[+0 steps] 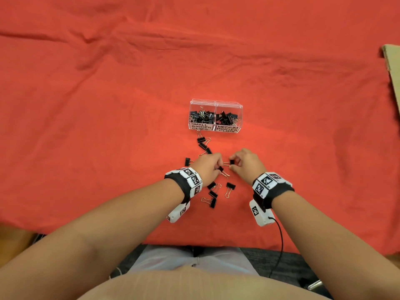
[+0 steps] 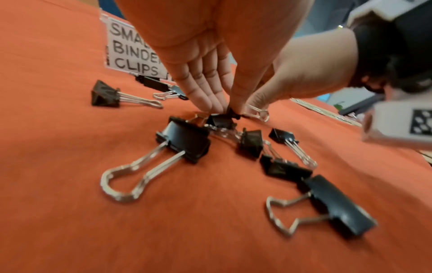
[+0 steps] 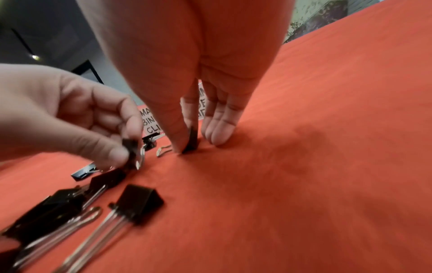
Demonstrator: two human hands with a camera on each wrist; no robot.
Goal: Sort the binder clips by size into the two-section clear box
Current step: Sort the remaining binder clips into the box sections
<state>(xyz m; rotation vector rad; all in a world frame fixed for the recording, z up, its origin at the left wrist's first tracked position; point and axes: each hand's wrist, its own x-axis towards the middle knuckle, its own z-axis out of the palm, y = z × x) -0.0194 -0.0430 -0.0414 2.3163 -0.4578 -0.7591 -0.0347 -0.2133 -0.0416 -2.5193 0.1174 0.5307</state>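
A clear two-section box (image 1: 215, 102) stands on the red cloth, labelled "small binder clips" on the left and "medium binder clips" on the right; both sections hold black clips. Several loose black binder clips (image 1: 211, 192) lie on the cloth between the box and me. My left hand (image 1: 217, 166) pinches a small black clip (image 1: 220, 169) between thumb and fingertips, just above the cloth (image 2: 230, 112). My right hand (image 1: 232, 164) pinches another small black clip (image 1: 232, 162) standing on the cloth, thumb and forefinger on its sides (image 3: 192, 141). The two hands are close together.
Red cloth (image 1: 108, 105) covers the whole table. A row of clips (image 1: 202, 144) runs from the box's front towards my left hand, one more clip (image 1: 187, 161) lies left of that hand. A cardboard piece (image 1: 392, 68) sits at the right edge.
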